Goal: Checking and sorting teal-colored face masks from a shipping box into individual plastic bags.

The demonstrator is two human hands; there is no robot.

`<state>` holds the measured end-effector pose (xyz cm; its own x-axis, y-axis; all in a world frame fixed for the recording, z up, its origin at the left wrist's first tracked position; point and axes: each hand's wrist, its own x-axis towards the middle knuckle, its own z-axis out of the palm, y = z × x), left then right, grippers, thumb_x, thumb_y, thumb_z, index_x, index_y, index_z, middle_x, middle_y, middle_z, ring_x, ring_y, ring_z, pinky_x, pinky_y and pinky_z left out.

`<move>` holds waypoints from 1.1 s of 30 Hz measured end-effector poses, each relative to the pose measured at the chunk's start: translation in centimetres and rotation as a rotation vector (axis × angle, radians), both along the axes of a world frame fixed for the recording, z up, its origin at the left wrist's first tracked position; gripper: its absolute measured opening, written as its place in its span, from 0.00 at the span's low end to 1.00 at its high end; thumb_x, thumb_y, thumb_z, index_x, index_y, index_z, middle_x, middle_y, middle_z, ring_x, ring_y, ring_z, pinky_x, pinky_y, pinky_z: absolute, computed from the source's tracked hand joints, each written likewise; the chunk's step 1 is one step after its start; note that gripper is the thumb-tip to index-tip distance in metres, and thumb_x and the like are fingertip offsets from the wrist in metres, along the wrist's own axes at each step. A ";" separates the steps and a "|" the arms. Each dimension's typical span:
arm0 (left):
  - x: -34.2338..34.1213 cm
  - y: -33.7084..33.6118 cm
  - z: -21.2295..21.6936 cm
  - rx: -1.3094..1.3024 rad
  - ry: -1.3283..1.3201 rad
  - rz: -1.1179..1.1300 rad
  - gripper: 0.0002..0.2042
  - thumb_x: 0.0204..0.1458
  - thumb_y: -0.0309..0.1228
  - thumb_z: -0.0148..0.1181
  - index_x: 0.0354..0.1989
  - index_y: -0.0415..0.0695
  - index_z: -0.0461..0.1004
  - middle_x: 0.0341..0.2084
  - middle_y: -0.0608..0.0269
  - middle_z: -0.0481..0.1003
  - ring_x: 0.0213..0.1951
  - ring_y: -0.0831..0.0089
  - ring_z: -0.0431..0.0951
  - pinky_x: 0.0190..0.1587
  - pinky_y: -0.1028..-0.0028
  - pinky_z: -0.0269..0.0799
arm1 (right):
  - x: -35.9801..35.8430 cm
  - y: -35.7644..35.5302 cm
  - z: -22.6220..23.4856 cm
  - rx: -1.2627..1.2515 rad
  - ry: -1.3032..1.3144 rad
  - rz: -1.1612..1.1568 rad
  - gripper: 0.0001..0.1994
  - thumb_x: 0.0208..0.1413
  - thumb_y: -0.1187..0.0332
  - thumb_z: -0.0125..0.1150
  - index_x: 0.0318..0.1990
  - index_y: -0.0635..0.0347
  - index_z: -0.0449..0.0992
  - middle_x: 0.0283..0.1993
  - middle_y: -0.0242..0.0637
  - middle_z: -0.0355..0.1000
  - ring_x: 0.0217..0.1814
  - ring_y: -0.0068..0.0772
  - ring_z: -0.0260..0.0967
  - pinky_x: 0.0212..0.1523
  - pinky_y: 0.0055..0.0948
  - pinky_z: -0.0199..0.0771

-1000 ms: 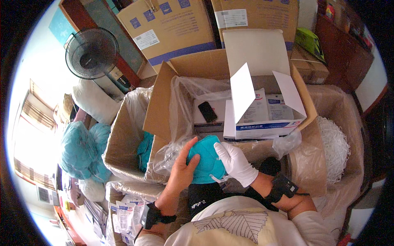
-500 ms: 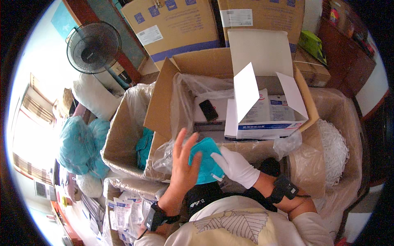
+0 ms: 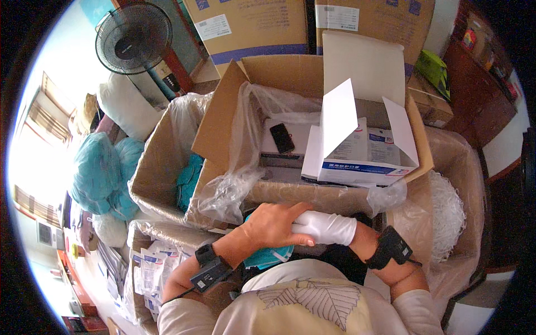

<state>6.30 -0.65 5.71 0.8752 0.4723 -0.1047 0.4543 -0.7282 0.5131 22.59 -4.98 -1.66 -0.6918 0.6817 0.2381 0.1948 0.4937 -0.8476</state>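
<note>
My two hands meet over my lap. My bare left hand [image 3: 273,224] lies across the front of my right hand [image 3: 329,228], which wears a white glove. The left thumb and fingers wrap around the gloved fingers. Under the left hand, a teal folded face mask [image 3: 268,257] with a white strap shows in part on my lap. The gloved fingertips are hidden, so whether they touch the mask does not show.
Ahead stands an open carton [image 3: 223,120] lined with clear plastic. In it are a phone [image 3: 282,138] and a white box [image 3: 357,167] of flat packets. Teal masks [image 3: 190,181] fill a carton at left; packets [image 3: 153,271] sit below. White shredded filler [image 3: 446,218] is at right.
My left hand has come down and right onto the gloved hand. The mask, earlier raised in my right hand, is now lower, mostly beneath my hands. The view has shifted slightly.
</note>
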 end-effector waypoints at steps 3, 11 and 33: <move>-2.0 1.0 0.1 -0.035 0.263 0.082 0.30 0.43 0.59 0.50 0.44 0.46 0.70 0.27 0.46 0.74 0.35 0.50 0.74 0.37 0.59 0.70 | 2.1 0.1 4.2 -0.835 -0.063 -0.037 0.13 0.57 0.61 0.47 0.44 0.59 0.69 0.23 0.27 0.60 0.24 0.20 0.59 0.26 0.20 0.66; -7.3 2.1 -1.3 -1.097 -0.091 0.002 0.21 0.56 0.46 0.44 0.46 0.43 0.71 0.34 0.57 0.76 0.27 0.77 0.73 0.31 0.76 0.67 | 5.9 -2.1 3.7 -0.907 0.051 -0.209 0.13 0.58 0.61 0.47 0.38 0.61 0.72 0.21 0.23 0.63 0.21 0.13 0.55 0.22 0.13 0.57; -6.8 -2.8 0.1 -0.332 -0.089 -0.331 0.20 0.54 0.46 0.46 0.19 0.42 0.67 0.17 0.55 0.70 0.23 0.51 0.70 0.24 0.60 0.66 | 3.4 -5.8 9.3 -0.593 -0.276 0.224 0.11 0.59 0.65 0.45 0.43 0.62 0.69 0.36 0.40 0.71 0.38 0.31 0.69 0.41 0.27 0.67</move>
<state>-0.51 -3.41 5.83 0.9854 0.1204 -0.1207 0.1696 -0.6165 0.7689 25.95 -10.81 7.61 -0.8125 0.4763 -0.3360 0.3897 0.0152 -0.9208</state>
